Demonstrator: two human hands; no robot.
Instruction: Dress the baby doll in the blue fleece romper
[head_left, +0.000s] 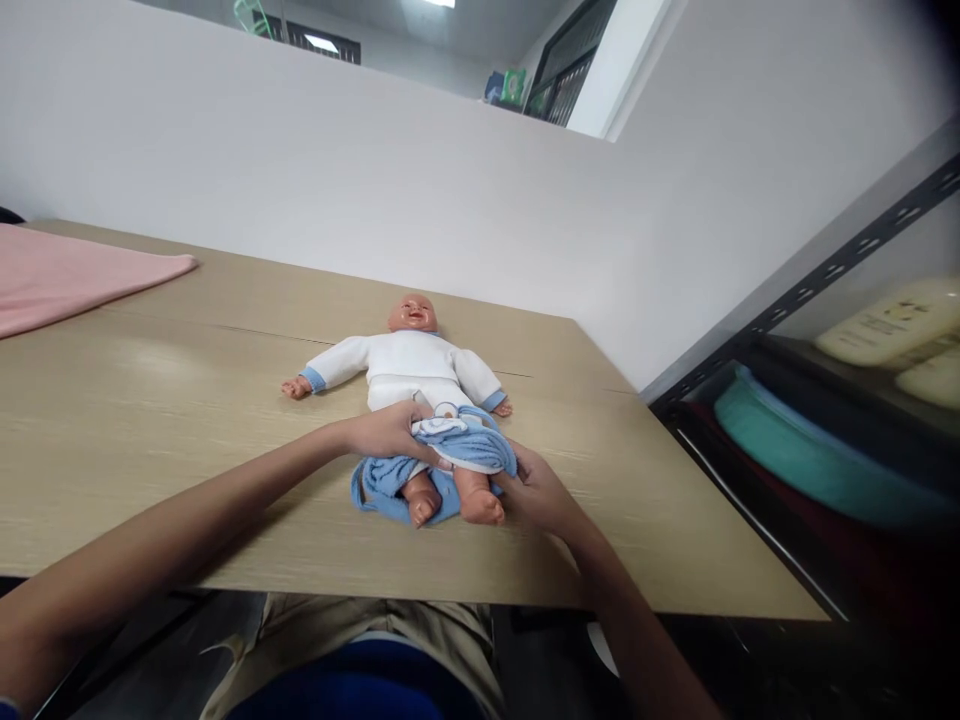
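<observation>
A baby doll (409, 360) in a white top lies on its back on the wooden table (150, 420), head away from me. Blue trousers (469, 445) are bunched around its hips and thighs, leaving both bare feet showing. My left hand (390, 432) is closed on the blue fabric at the doll's left hip. Closed as well, my right hand (536, 488) grips the fabric edge at the other side, beside the doll's foot.
A pink cloth (67, 275) lies at the table's far left. A white wall rises behind the table. On the right stands a dark metal shelf (825, 270) holding a teal item (795, 450) and pale bottles (892, 325). The table's near edge is just above my lap.
</observation>
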